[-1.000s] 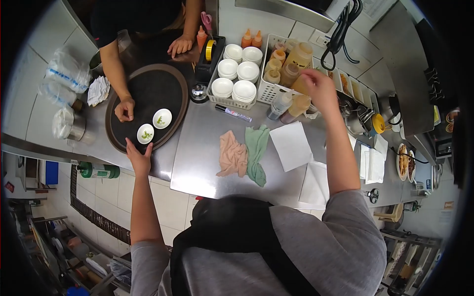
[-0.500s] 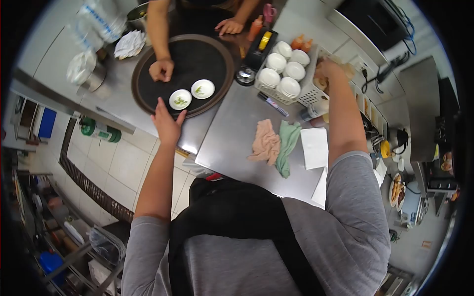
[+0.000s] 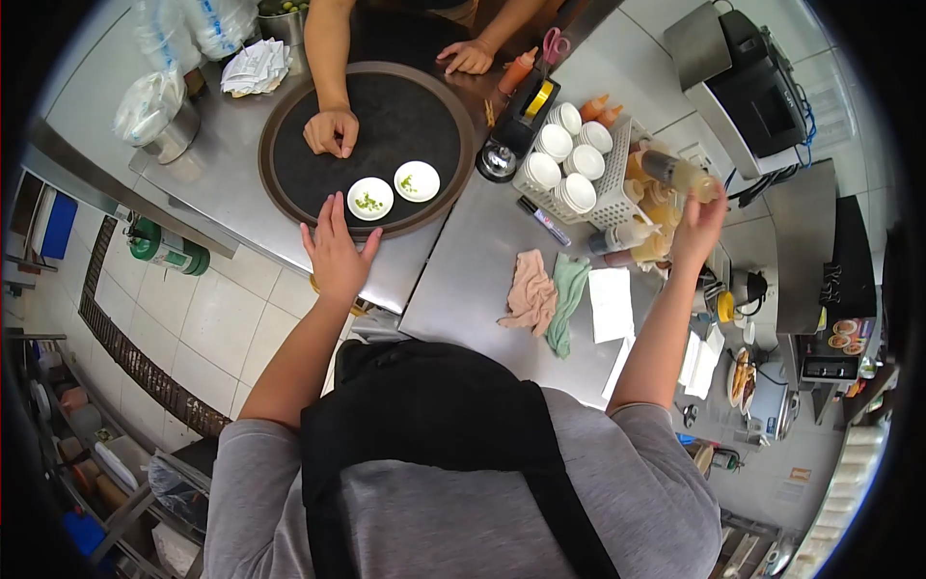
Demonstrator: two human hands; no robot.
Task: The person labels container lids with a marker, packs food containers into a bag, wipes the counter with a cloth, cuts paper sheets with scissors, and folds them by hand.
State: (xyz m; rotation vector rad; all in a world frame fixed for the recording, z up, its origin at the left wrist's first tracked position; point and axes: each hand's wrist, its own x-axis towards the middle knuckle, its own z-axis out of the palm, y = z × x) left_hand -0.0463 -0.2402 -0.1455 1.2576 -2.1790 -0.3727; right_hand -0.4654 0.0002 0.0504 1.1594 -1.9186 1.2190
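My right hand (image 3: 702, 230) is closed around a clear sauce bottle (image 3: 680, 174), tipped on its side, dark at one end and slightly blurred. It is held over a white perforated basket (image 3: 617, 198) with several other sauce bottles (image 3: 661, 205) in and beside it. With fingers spread, my left hand (image 3: 340, 259) rests at the near rim of a round brown tray (image 3: 294, 207). Its fingertips are by a small white dish (image 3: 370, 199) holding green bits. A second white dish (image 3: 417, 181) with green bits lies to its right.
Another person's hand (image 3: 331, 132) rests on the tray, and their other hand (image 3: 468, 57) is on the counter behind. Stacked white cups (image 3: 569, 159), a call bell (image 3: 497, 161), a marker (image 3: 545, 222), a pink cloth (image 3: 531, 292) and a green cloth (image 3: 567, 304) are on the counter.
My right hand has come out of the basket with a sauce bottle in it. My left hand stays by the tray rim. The head view has shifted slightly.
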